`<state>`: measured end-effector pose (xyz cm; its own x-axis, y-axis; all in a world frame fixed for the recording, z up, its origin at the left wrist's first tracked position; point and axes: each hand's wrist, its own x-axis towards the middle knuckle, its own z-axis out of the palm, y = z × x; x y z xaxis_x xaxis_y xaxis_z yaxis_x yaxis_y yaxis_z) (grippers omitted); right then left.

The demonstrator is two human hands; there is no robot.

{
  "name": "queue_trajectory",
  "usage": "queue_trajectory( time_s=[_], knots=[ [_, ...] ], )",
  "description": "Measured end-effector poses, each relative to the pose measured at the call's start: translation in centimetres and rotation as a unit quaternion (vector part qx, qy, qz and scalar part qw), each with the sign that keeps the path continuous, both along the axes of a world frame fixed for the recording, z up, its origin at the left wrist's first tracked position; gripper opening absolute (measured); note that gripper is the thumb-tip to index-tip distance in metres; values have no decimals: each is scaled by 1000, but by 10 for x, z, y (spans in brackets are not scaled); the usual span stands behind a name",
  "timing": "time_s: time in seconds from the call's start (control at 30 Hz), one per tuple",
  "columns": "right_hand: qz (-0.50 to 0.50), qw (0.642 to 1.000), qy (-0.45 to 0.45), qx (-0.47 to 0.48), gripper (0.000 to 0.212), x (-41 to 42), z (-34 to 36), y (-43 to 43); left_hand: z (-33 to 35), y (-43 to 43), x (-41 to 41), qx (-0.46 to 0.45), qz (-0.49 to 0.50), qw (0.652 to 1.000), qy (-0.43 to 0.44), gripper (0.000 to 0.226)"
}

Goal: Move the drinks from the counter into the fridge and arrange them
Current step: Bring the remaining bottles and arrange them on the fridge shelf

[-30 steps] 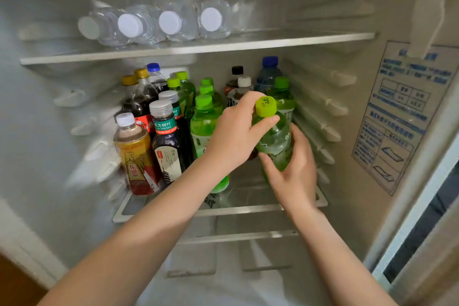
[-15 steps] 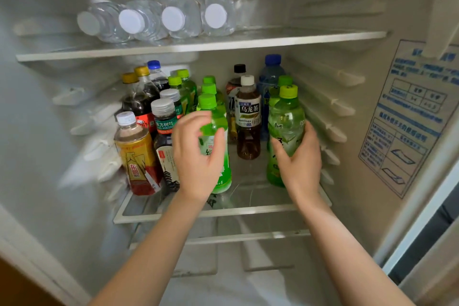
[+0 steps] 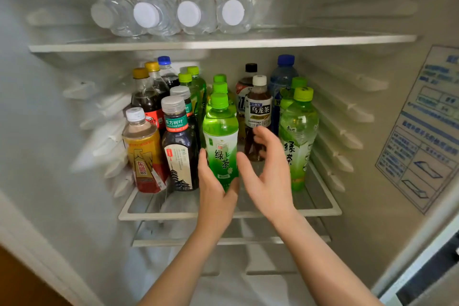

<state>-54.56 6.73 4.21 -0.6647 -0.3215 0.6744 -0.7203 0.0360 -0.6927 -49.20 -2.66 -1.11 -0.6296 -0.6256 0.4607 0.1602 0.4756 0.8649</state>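
Many drink bottles stand on the fridge's middle shelf (image 3: 173, 215). My left hand (image 3: 214, 196) grips the lower part of a green tea bottle (image 3: 220, 136) at the front middle, thumb on its left side. My right hand (image 3: 269, 174) hovers just right of it with fingers spread, holding nothing, in front of a brown oolong tea bottle (image 3: 259, 109). A second green tea bottle (image 3: 299, 131) stands upright at the front right, free of both hands. Left of my hands stand a dark tea bottle (image 3: 180, 149) and a yellow-and-red bottle (image 3: 144, 156).
Cola bottles (image 3: 146, 97), more green-capped bottles and a blue-capped bottle (image 3: 283, 74) fill the back of the shelf. Several clear water bottles (image 3: 188, 13) lie on the upper shelf (image 3: 323, 39). A printed sticker (image 3: 427, 131) covers the right wall. Ribbed shelf rails line both side walls.
My right hand let go of the right green tea bottle, which now stands on the shelf, and moved left. My left hand took hold of the front-middle green tea bottle lower down.
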Motion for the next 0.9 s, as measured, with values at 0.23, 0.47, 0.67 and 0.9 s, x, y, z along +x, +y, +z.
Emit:
queue_trajectory(
  time_s=[0.23,0.47,0.67,0.9],
  knots=[
    [231,947,-213,73,68,-37,11,-42,9,-21,-12,81,-63,993,-51,85],
    [304,910,-273,64,91,-61,6,-62,6,-42,-25,104,-100,986,-78,86],
    [299,898,-320,36,73,-72,-2,-76,1,-43,-46,101,-53,991,-71,79],
    [270,902,-335,39,65,-81,-6,-86,3,-58,-66,103,-40,988,-105,84]
  ],
)
